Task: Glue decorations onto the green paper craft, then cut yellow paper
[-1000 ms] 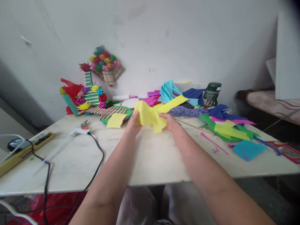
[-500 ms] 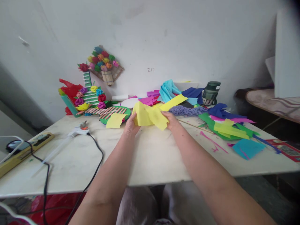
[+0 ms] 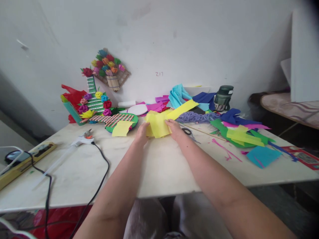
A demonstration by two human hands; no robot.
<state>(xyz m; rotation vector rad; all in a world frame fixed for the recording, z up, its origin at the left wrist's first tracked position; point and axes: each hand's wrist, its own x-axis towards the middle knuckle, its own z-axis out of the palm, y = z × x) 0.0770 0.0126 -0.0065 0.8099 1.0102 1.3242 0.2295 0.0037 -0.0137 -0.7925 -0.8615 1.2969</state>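
Both my hands hold a crumpled sheet of yellow paper (image 3: 158, 124) low over the pale table (image 3: 159, 166). My left hand (image 3: 142, 133) pinches its left edge. On the sheet's right edge rests my right hand (image 3: 175, 130), fingers curled on the paper. Scissors (image 3: 186, 131) lie on the table just right of my right hand. A smaller yellow paper piece (image 3: 121, 128) lies left of my left hand, against a green woven disc (image 3: 117, 119).
A glue gun (image 3: 81, 139) with a black cord (image 3: 99, 186) lies at the left. Paper-flower crafts (image 3: 96, 99) stand at the back left. Coloured paper scraps (image 3: 236, 134), purple yarn (image 3: 196, 117) and a green jar (image 3: 223, 97) crowd the back right. A yellow tray (image 3: 25, 159) sits far left.
The yellow sheet has come down from a raised, spread hold toward the table and is gathered narrower between my hands. Scissors now show beside my right hand.
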